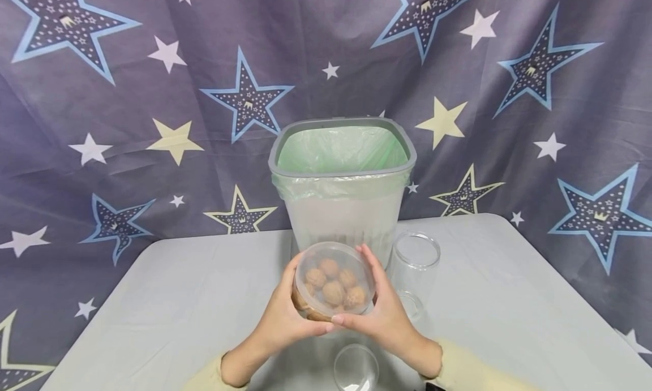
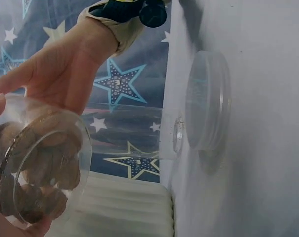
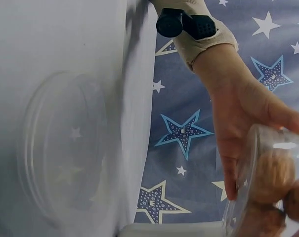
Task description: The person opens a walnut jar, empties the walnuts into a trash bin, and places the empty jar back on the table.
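Both hands hold a clear round jar of walnuts (image 1: 333, 292) above the table, in front of the bin. Its translucent round top is tilted toward the head camera, and several walnuts show through it. My left hand (image 1: 285, 314) curls round the jar's left side. Round the right side curls my right hand (image 1: 387, 320), and the two thumbs meet at the near edge. Below the jar, a clear round lid (image 1: 356, 368) lies on the table; it also shows in both wrist views. An empty clear jar (image 1: 416, 266) stands upright to the right of the hands.
A light-coloured bin (image 1: 341, 215) with a grey rim and a pale green bag stands at the back middle of the pale table (image 1: 204, 300). Behind it hangs a dark curtain (image 1: 326, 51) printed with stars.
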### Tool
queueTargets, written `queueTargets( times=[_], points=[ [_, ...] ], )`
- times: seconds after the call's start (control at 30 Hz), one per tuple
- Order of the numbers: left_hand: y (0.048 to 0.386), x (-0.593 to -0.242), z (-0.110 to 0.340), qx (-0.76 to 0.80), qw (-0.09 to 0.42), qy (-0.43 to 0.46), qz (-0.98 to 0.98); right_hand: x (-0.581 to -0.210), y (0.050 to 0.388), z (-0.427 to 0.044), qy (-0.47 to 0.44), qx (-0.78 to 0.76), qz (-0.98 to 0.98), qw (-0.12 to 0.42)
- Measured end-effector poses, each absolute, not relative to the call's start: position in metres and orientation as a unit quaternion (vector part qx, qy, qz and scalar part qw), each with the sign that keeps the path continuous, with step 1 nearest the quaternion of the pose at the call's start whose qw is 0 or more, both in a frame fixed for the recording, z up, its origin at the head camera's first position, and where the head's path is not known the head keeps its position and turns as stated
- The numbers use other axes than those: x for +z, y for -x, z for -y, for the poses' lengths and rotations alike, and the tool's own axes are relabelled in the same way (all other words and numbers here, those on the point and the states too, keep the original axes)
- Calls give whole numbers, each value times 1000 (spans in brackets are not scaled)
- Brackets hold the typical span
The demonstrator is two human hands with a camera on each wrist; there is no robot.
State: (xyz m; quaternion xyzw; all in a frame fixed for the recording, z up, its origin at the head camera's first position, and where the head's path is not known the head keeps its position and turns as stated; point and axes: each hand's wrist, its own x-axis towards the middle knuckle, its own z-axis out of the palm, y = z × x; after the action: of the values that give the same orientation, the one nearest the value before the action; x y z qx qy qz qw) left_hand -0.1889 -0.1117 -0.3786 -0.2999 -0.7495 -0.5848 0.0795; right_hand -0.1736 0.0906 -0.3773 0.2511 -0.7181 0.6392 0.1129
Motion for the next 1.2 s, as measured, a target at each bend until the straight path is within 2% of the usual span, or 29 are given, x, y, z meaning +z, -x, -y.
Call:
queueTargets(
  times=[0.2, 0.4, 0.67, 0.93, 1.2],
  points=[
    [192, -376, 115, -606, 42, 333, 721, -377, 176, -96, -294, 634, 704, 124],
    [194, -375, 120, -602, 20, 342, 721, -379, 178, -101, -324, 638, 689, 114],
    [199, -377, 125, -624, -14, 400, 671, -378, 179, -105, -374, 634, 669, 104],
    [201, -381, 127, -638, -44, 413, 649, -376, 179, -110, -384, 637, 665, 59],
    [205, -383, 128, -642, -84, 461, 607, -377, 183, -117, -438, 631, 639, 42]
  ],
)
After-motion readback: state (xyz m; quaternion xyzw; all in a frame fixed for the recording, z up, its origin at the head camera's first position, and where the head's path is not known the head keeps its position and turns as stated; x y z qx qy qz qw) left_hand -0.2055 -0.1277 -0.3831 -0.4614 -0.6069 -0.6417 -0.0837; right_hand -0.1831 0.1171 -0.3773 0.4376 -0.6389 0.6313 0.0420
